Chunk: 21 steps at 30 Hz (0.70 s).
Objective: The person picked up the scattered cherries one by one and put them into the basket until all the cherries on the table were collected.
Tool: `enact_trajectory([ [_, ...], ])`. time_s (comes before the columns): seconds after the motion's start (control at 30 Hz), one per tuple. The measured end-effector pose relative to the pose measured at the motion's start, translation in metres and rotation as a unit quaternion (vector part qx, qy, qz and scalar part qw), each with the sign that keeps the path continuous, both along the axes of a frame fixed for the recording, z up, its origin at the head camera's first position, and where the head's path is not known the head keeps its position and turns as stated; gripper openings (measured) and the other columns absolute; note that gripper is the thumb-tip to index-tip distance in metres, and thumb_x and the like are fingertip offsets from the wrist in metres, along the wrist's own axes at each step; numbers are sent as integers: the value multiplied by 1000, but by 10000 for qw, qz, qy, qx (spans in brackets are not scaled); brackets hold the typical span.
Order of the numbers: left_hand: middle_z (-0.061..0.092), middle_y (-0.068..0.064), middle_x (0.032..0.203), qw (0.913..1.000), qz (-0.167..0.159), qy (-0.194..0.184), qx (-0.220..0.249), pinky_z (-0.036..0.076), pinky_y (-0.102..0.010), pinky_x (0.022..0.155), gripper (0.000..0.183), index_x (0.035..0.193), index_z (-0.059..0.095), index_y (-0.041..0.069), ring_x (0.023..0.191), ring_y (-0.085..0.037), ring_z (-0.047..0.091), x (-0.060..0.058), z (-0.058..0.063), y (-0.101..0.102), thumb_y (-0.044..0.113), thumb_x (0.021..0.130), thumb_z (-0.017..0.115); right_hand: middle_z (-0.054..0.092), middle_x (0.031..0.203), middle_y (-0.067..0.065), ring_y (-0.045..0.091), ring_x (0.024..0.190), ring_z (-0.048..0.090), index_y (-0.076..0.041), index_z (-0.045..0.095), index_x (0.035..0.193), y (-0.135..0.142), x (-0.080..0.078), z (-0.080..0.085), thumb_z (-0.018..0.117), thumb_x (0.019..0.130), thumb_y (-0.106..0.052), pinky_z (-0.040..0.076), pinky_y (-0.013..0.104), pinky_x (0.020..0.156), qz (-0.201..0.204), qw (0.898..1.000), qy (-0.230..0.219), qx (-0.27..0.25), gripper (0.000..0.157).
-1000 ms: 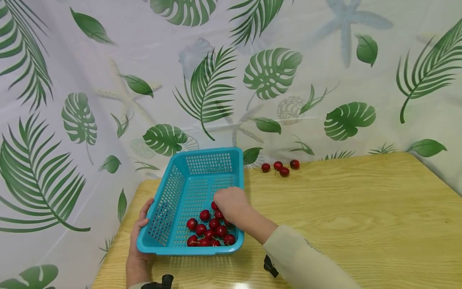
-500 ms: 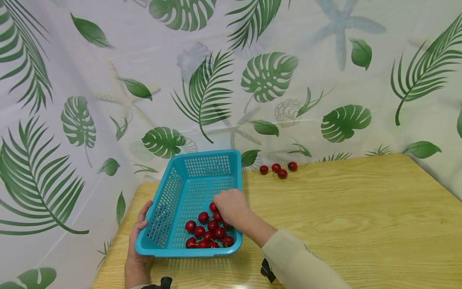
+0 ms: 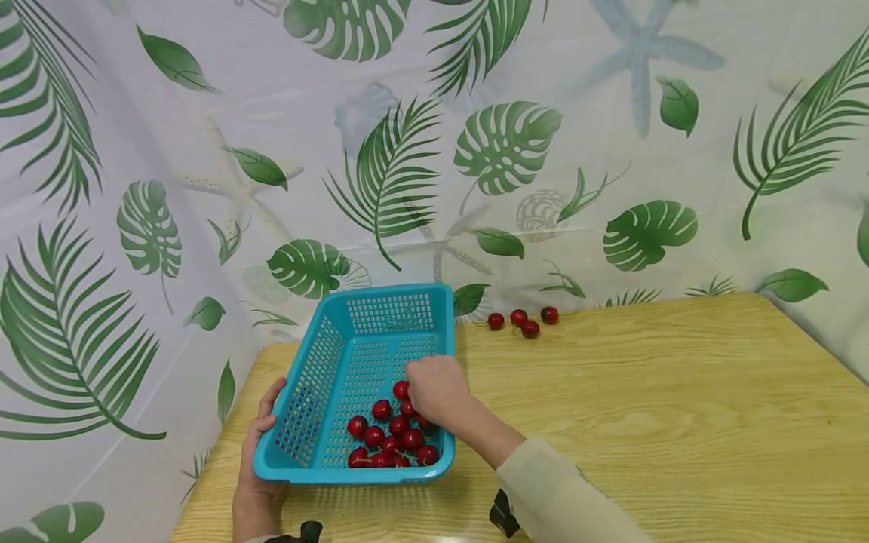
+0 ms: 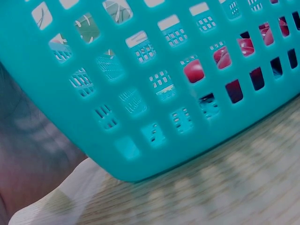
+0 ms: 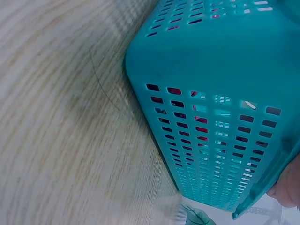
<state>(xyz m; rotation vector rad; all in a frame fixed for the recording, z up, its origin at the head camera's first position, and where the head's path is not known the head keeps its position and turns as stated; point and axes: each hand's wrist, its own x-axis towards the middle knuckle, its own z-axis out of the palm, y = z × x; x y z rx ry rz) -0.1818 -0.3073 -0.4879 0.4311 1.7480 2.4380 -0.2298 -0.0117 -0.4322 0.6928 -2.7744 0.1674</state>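
A blue plastic basket (image 3: pixel 356 362) with lattice walls stands on the wooden table, and several red cherries (image 3: pixel 399 426) lie together in its near right part. My left hand (image 3: pixel 258 452) holds the basket's left side, its fingers along the outer wall near the rim. Across the right rim reaches my right hand (image 3: pixel 437 388), back upward and fingers bent down inside; a cherry shows right beside its knuckles. The right fingertips are hidden, so what they hold is unclear. In the right wrist view part of that hand (image 5: pixel 287 187) shows just above the rim.
Several loose cherries (image 3: pixel 521 322) with stems lie at the table's back edge, right of the basket. Bare wood of the table (image 3: pixel 652 407) extends to the right. Behind and to the left hangs a leaf-patterned sheet (image 3: pixel 570 75).
The whole head view has shifted slightly. Both hands, the basket and the cherries keep practically the same places relative to one another.
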Motion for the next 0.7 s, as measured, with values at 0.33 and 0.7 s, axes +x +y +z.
enact_trajectory([
  [0.33,41,15,146,9999,-3,-63,100,41,-27,100,57,153,26,37,129,-9,44,0,1,0,14,103,10,50,54,-5,8,48,46,-15,59,70,6,0,0,64,91,-14,36,23,46,290,9923,-21,-1202,21],
  [0.7,41,13,148,9999,-34,-21,149,41,-28,100,58,155,23,35,130,-11,43,0,0,-1,14,103,10,67,82,1,13,70,63,-9,69,91,33,-10,-12,66,88,-7,48,24,57,933,9375,1043,-3187,5],
])
